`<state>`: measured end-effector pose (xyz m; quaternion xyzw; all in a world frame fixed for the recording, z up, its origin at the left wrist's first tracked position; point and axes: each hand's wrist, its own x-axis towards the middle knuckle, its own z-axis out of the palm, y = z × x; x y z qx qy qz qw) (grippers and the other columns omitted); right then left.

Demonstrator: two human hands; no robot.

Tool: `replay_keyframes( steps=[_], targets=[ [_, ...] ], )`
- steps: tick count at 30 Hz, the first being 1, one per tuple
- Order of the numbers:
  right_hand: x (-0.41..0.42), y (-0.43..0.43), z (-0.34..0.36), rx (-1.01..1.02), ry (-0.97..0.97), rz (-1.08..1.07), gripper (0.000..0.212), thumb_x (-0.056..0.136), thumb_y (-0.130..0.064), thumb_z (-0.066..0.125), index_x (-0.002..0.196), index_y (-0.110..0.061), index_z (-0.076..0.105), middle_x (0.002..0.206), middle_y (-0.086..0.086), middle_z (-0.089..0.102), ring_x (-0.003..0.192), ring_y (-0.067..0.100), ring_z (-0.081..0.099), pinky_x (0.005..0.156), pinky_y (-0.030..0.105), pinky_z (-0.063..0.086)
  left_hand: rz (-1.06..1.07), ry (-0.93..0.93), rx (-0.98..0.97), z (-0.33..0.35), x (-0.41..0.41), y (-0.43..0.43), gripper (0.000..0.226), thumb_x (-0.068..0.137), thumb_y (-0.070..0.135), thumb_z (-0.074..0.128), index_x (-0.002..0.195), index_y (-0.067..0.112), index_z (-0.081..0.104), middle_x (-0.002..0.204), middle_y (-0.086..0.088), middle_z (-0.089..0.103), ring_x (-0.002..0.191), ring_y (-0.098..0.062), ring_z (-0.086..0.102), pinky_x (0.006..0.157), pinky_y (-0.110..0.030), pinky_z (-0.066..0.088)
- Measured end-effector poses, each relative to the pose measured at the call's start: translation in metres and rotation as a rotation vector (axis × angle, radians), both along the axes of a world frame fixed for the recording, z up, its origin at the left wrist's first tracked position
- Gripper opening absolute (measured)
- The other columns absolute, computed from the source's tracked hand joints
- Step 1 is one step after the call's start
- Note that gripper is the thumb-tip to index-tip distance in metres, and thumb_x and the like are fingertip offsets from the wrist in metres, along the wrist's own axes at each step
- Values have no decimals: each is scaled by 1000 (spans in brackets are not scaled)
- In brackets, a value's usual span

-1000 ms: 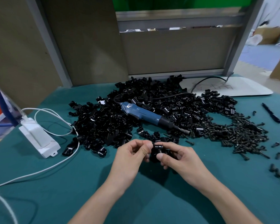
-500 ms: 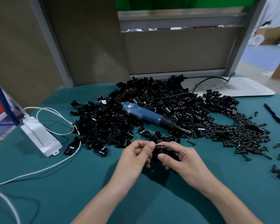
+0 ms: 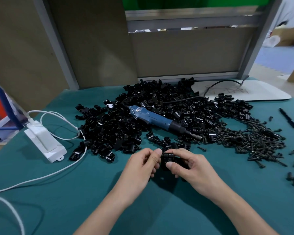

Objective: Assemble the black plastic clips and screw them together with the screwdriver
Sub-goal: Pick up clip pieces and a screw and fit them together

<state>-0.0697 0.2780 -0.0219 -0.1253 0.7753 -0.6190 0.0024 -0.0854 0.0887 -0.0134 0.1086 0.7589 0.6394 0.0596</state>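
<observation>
The left hand (image 3: 142,167) and right hand (image 3: 194,168) meet low over the green desk (image 3: 71,206). Their fingers (image 3: 157,153) are curled in and pinch one black clip (image 3: 167,159) between them, thumbs on top. Just behind it is the clip pile (image 3: 115,131), with the blue screwdriver (image 3: 156,118) lying on it. Screws (image 3: 256,139) are heaped to the right, and a white adapter (image 3: 44,141) sits to the left.

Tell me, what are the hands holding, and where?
A black clip, pinched from both sides: left hand on its left end, right hand on its right end.
</observation>
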Motion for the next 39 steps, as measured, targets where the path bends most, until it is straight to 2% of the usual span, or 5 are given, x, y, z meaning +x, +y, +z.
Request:
replay_keyframes(
  steps=[6,11,25,33,39],
  targets=[
    [1,1,2,-1,8,-13,23,84,-39,74,106,-46,75,101,-9,70,68,9,65,65,18,52,-80,56,-1,-4,-7,-6,6,96,29,67,94,34,65,87,13,68,76,-5,61,66,-23,53],
    [0,0,3,-15,5,-28,27,82,-39,73,108,-47,75,105,-11,70,70,7,66,67,20,53,-46,-137,68,5,-6,-4,38,85,52,61,92,15,64,70,6,66,62,-12,62,55,-26,51],
    [1,3,2,18,3,18,23,84,-41,72,107,-44,75,100,-10,68,71,10,65,70,22,54,-90,41,-51,5,-6,-11,2,96,18,67,96,19,67,79,10,69,68,-10,65,65,-25,55],
    [0,4,-1,86,58,13,21,88,-47,75,109,-50,72,107,-12,68,81,6,66,75,21,52,-104,-203,83,10,-3,-5,27,100,30,57,96,5,63,72,2,66,66,-11,64,56,-25,54],
    [1,7,0,110,36,35,24,87,-44,73,110,-49,73,108,-12,68,82,6,66,76,20,51,-107,-53,5,8,-3,-8,15,99,20,62,94,6,64,73,6,68,67,-8,64,64,-22,54]
  ],
)
